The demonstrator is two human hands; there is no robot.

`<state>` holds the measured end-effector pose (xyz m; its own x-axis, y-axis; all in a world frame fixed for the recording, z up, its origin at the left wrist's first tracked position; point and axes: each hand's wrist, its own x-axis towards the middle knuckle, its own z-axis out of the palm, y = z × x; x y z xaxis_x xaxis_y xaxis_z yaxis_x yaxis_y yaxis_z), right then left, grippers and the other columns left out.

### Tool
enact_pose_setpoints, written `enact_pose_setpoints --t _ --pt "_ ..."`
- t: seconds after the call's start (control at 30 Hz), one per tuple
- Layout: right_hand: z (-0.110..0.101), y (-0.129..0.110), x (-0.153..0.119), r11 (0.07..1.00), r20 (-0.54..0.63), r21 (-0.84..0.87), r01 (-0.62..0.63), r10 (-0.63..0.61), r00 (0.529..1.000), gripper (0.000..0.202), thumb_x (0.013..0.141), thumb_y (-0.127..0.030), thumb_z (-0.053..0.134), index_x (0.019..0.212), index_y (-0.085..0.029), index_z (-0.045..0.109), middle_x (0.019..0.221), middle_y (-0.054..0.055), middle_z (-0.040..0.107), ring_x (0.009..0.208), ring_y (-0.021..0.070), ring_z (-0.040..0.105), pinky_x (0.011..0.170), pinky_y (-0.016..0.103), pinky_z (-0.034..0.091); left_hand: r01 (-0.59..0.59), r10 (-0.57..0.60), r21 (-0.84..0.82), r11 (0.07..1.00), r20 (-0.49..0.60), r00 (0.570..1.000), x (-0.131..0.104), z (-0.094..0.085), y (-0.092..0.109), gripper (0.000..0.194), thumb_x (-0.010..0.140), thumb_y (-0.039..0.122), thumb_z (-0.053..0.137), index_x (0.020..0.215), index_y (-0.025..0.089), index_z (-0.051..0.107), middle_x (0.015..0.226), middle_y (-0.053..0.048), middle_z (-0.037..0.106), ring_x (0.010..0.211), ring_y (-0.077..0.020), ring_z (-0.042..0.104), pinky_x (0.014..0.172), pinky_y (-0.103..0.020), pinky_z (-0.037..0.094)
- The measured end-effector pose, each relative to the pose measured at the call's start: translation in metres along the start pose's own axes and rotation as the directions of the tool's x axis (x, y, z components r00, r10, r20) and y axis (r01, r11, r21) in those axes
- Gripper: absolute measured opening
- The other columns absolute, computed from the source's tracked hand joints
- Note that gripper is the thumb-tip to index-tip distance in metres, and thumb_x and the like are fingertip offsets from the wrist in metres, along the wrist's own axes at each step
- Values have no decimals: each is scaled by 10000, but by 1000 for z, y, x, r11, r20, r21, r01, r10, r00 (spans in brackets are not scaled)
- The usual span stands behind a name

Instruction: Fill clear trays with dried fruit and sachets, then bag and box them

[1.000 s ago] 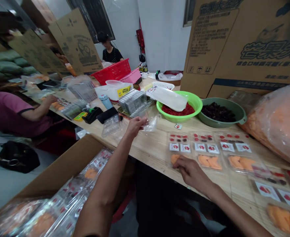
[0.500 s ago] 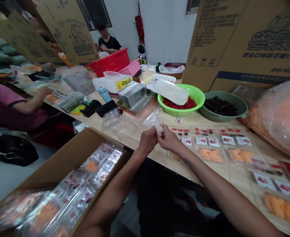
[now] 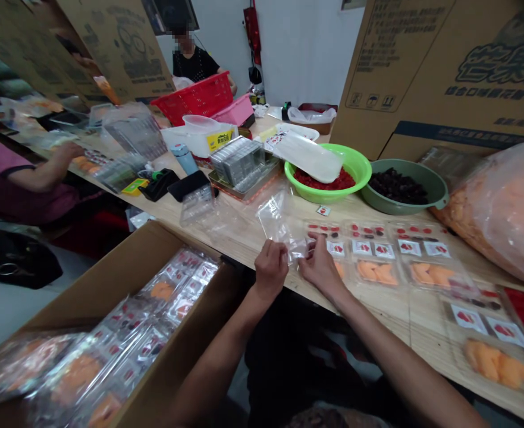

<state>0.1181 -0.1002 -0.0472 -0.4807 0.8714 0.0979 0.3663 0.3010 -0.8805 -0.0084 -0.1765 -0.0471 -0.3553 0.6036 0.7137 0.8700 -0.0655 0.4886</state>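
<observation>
Both hands are at a clear plastic bag (image 3: 276, 219) over the table's near edge. My left hand (image 3: 271, 267) pinches the bag's near left edge, fingers closed. On the bag's right side is my right hand (image 3: 320, 265), its thumb at the plastic and its index finger stretched out; a grip there is hard to make out. Just right of that hand lie clear packs, one a filled tray (image 3: 376, 272) with orange slices, small white sachets and red and dark pieces. A single sachet (image 3: 323, 211) lies beyond the right hand.
An open carton (image 3: 123, 285) of bagged packs stands at the left. Behind are a green basin (image 3: 362, 172) of red pieces, a dark green basin (image 3: 440, 184) of dark pieces and stacked clear boxes (image 3: 237, 160). A large orange-filled bag (image 3: 507, 208) is right. Co-workers sit left and behind.
My hands have moved apart and slightly nearer to me. The bag, bunched between the fingers before, is now spread wider between them. The view has shifted slightly.
</observation>
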Motion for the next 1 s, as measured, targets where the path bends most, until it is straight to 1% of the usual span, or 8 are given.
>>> enact_pose_setpoints --t 0.07,0.17,0.27,0.33,0.4,0.53,0.87,1.0 --pt "7 -4 -6 1000 6 15 -15 15 1000 713 803 -279 582 1442 -131 302 1055 105 619 778 212 614 700 336 505 189 -198 -170 967 -32 980 -7 7 13 93 966 199 521 878 226 511 751 20 528 661 -126 556 649 -251 464" --pt "7 -9 -3 998 -17 -64 16 -17 1000 540 821 -180 497 1347 -131 385 940 74 620 760 228 608 710 344 479 450 -522 -464 763 -30 853 -15 13 26 163 999 320 525 897 238 427 765 51 486 621 -102 575 643 -240 518" --pt "-4 -10 5 955 -60 -241 171 -190 980 349 800 -79 441 1134 -164 498 976 100 609 887 254 603 772 351 457 509 -622 -507 695 -70 780 -19 7 24 183 1002 367 538 960 244 410 811 39 517 665 -119 622 641 -262 555" --pt "-10 -12 8 889 -38 -363 279 -313 949 332 777 -37 454 1074 -166 528 1038 131 597 982 272 576 825 358 445 421 -488 -302 856 -196 851 -21 -4 17 239 951 330 631 1091 231 465 968 -33 600 859 -171 672 715 -305 581" --pt "-11 -16 7 819 23 -458 346 -378 926 336 776 -7 467 1063 -159 554 1026 138 586 986 275 554 840 360 432 209 -196 22 978 -259 946 -23 -16 10 347 901 254 696 1199 221 521 1165 -114 616 1096 -238 646 864 -385 581" --pt "-3 -22 3 720 113 -577 385 -396 911 267 819 -2 489 1015 -152 590 960 131 562 938 281 518 816 369 398 -152 191 354 923 -78 978 -22 -34 4 271 897 133 681 1139 249 654 1228 -119 647 1156 -267 627 987 -441 527" --pt "-13 -15 16 691 149 -627 359 -346 926 311 820 15 502 1050 -126 657 973 144 561 956 287 520 814 373 405 -336 321 174 926 109 941 -25 -47 -16 391 929 -11 470 1131 242 690 956 -56 671 934 -152 678 853 -268 548" --pt "-15 -18 15 771 112 -569 286 -272 956 348 830 10 485 1095 -126 666 1012 148 577 947 273 553 813 361 427 -55 63 63 996 -129 990 -21 -42 -8 256 932 127 606 1160 241 636 1088 -76 636 1005 -177 648 833 -283 553"
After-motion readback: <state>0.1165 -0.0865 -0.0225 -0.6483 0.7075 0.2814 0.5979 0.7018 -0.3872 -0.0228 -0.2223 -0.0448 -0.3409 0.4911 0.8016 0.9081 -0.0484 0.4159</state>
